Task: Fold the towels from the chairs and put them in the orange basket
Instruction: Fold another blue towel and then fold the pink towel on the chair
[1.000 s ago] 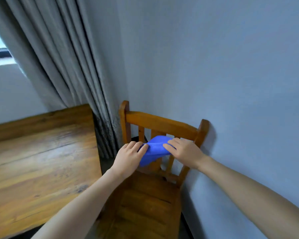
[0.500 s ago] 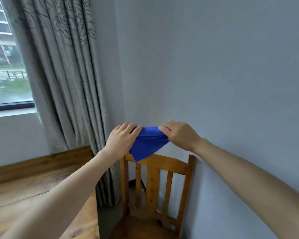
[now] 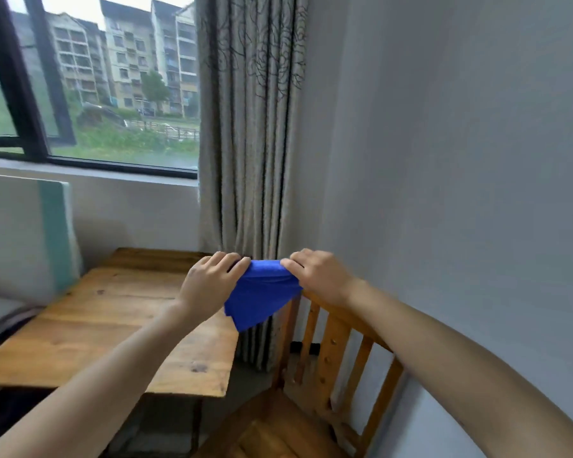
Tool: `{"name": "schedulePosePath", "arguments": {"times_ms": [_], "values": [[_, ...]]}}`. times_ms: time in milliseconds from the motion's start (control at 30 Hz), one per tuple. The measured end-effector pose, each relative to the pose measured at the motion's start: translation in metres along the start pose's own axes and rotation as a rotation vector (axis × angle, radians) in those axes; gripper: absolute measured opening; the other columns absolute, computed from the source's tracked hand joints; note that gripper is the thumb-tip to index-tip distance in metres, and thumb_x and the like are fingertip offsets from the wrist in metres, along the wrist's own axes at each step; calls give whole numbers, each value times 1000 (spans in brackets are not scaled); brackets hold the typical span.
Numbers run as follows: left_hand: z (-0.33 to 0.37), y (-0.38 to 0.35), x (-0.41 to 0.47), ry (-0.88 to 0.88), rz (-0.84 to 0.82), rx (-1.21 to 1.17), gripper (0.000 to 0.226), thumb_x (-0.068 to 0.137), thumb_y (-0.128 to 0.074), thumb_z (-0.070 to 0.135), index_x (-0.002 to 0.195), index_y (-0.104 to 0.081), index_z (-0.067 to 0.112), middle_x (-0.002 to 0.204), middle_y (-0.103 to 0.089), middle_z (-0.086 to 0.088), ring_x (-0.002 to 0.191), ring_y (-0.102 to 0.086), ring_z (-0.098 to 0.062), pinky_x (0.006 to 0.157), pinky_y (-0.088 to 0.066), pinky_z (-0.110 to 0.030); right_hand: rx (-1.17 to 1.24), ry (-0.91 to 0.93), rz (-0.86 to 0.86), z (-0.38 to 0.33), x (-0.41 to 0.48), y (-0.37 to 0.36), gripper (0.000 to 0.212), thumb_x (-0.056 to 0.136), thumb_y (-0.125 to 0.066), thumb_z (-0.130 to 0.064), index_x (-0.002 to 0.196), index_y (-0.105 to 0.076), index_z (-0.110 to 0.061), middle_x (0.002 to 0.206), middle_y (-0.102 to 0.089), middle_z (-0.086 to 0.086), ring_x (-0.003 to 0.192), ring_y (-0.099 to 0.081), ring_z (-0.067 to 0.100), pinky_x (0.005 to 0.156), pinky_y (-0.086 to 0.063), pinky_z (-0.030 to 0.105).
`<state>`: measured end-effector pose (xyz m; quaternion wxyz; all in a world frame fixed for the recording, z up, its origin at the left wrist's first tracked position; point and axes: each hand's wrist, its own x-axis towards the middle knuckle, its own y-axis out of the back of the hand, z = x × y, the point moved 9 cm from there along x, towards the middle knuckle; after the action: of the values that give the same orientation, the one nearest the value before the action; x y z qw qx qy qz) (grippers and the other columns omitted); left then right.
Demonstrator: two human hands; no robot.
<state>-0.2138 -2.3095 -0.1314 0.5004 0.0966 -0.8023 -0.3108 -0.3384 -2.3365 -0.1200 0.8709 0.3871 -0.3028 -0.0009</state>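
While held up at arm's length, a blue towel (image 3: 262,295) hangs between the left hand (image 3: 209,285) and right hand (image 3: 318,276), each pinching a top corner. A wooden chair (image 3: 331,352) stands below the right hand. It looks light, soft and limp; the corners seem the best hold.

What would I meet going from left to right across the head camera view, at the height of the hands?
In order: white and teal board leaning on the wall → wooden table → left hand → blue towel, gripped from both sides → right hand → grey wall.
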Motion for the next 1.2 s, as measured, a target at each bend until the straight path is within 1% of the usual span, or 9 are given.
{"name": "schedulePosePath", "arguments": {"times_ms": [167,267,400,500,567,667,767,933,1200], "values": [[-4,68,-90,206,-92,173,45,65,-60,-2,106,-48,12,89,-68,-8,73,-66,-27,59,-56,-33,160,257,127,-87,29,11,35,66,-65,-1,99,-58,-8,78,-65,6,63,-62,23,47,-50,25],[2,114,-159,355,-174,283,40,67,-55,3,106,-51,13,88,-68,-7,71,-66,-27,58,-56,-31,262,369,194,-158,45,20,26,74,-53,-4,99,-56,-12,77,-64,4,62,-61,21,48,-50,25],[9,186,-232,497,-276,430,38,65,-50,3,101,-51,15,81,-68,-5,64,-65,-24,52,-52,-26,430,544,217,-257,62,44,45,63,-77,-10,99,-50,-15,75,-63,1,60,-60,18,46,-49,22],[12,244,-270,607,-318,534,40,65,-48,3,103,-50,14,81,-68,-7,64,-65,-26,51,-52,-27,471,603,310,-308,87,84,22,72,-56,-14,92,-64,-15,72,-63,1,59,-61,17,44,-45,22],[20,278,-292,652,-344,603,38,67,-44,4,103,-51,13,80,-68,-7,64,-65,-26,51,-51,-27,511,635,336,-341,96,102,28,73,-42,-16,94,-62,-15,72,-63,1,61,-61,18,46,-45,23],[37,321,-321,700,-381,670,43,56,-61,0,97,-63,10,79,-68,-8,61,-64,-26,48,-48,-26,572,711,364,-390,98,123,30,74,-41,-16,95,-62,-12,74,-63,3,62,-61,20,48,-48,23],[56,378,-363,762,-436,782,36,62,-48,5,96,-61,11,78,-67,-6,59,-62,-23,47,-47,-25,619,804,375,-455,99,163,33,73,-41,-19,94,-65,-12,75,-64,2,63,-62,20,46,-48,25],[86,469,-426,906,-504,856,35,68,-38,11,100,-49,15,76,-67,-3,59,-62,-21,47,-48,-25,660,927,398,-550,98,228,41,57,-78,-18,95,-65,-12,75,-63,2,63,-62,20,47,-50,26],[123,573,-501,974,-515,906,33,66,-37,10,98,-46,16,72,-65,-2,58,-61,-22,46,-49,-25,770,960,498,-657,83,310,41,52,-81,-18,91,-68,-14,71,-62,-1,59,-61,18,43,-46,24]]}}
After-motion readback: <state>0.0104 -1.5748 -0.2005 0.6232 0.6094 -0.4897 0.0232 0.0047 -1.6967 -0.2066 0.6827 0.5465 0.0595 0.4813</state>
